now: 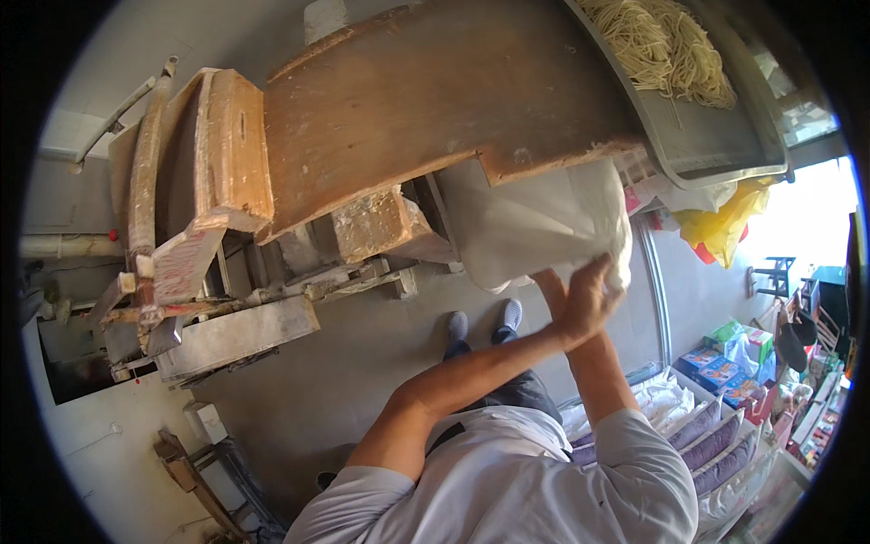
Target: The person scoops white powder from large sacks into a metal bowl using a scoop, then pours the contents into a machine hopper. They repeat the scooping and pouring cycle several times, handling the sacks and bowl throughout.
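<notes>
In the head view, a large, translucent white plastic bag (pixel 535 222) is held out in front of the body, just beside the stepped near edge of a broad brown wooden tabletop (pixel 435 100). Whether the wood is touched by the bag cannot be told. The forearms are crossed at the wrists, so the left hand (pixel 587 304) is brought over to the right side of the bag and the right hand (pixel 549 286) is set to its left. The fingers of the left hand are curled in on the bunched lower right edge, apparently so that the loose film is kept gathered. The right hand is partly hidden behind the left wrist; it is placed against the lower edge of the bag, but how far it is closed cannot be told.

Beyond the bag, a grey rectangular tray with a raised rim (pixel 711 150) is placed at the right end of the tabletop. Pale, thin, tangled noodles (pixel 666 50) are heaped at its far end, perhaps so that they are contained by the rim. Below the tray, a crumpled yellow plastic bag (pixel 720 222) is seen hanging, probably kept within reach there.
</notes>
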Demonstrator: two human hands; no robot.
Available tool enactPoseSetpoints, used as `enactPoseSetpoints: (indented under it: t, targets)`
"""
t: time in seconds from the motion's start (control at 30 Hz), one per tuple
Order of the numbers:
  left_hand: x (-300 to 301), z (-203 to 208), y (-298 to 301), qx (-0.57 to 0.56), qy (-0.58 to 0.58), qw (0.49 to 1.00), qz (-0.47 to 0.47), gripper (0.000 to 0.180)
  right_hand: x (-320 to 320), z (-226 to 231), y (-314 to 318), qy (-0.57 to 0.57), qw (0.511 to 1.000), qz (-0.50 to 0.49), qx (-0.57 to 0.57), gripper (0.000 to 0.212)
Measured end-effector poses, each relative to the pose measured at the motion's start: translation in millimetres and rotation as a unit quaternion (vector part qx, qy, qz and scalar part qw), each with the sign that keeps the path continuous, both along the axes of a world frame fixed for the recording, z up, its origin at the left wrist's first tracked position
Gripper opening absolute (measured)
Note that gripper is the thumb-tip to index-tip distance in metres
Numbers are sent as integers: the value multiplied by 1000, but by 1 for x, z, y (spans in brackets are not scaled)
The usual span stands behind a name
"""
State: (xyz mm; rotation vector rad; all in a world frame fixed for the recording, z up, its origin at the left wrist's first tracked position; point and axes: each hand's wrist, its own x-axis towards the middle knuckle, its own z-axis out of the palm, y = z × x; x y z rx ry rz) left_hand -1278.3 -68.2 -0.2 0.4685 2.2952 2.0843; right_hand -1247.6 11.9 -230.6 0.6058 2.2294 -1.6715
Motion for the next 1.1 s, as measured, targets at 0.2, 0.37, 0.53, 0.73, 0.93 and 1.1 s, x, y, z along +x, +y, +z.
enactPoseSetpoints:
  t: [0.2,0.37,0.53,0.73,0.93,1.1]
  targets:
    - [-86,-58,-1,-63,95,992,47,36,-70,-29,-17,6,996,86,-8,28]
    - [-128,-119,-26,-271,109,955,56,31,-83,-32,-14,11,992,122,-1,27]
    - [-121,-203,-71,-515,91,848,-83,22,-14,-47,19,35,994,87,53,26]
    - [-104,-278,-96,-736,76,653,-160,25,126,-49,70,-32,996,-1,81,27]
    - [-113,-281,-109,-741,-116,586,-307,40,212,-17,84,-106,984,-137,46,28]
    - [-100,-239,-108,-647,-120,735,-164,47,248,-11,50,-85,962,-257,27,27]
